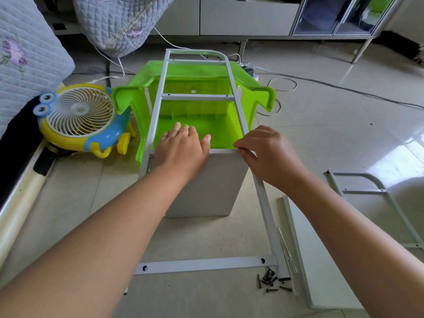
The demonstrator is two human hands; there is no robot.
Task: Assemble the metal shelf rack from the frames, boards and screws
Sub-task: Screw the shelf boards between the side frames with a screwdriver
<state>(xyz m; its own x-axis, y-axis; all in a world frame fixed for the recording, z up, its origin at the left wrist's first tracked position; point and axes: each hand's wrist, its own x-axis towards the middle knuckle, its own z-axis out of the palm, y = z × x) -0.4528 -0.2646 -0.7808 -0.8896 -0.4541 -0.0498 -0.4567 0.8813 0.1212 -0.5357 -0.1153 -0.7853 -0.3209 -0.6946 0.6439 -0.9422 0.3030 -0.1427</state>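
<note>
L hand (183,145) flat, fingers straight, pressing top edge of upright grey metal board (206,187); R hand (268,154) pinches board's corner against grey ladder-shaped metal frame (158,104).

Second frame (376,203) cut off right.

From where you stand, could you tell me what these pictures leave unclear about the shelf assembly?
- Head view: the left hand covers the board edge, so any screw there is hidden.
- The right hand pinches something at the frame corner; too small to identify.
- The screws are too small to count.
- The second frame is cut off by the right edge.
</note>
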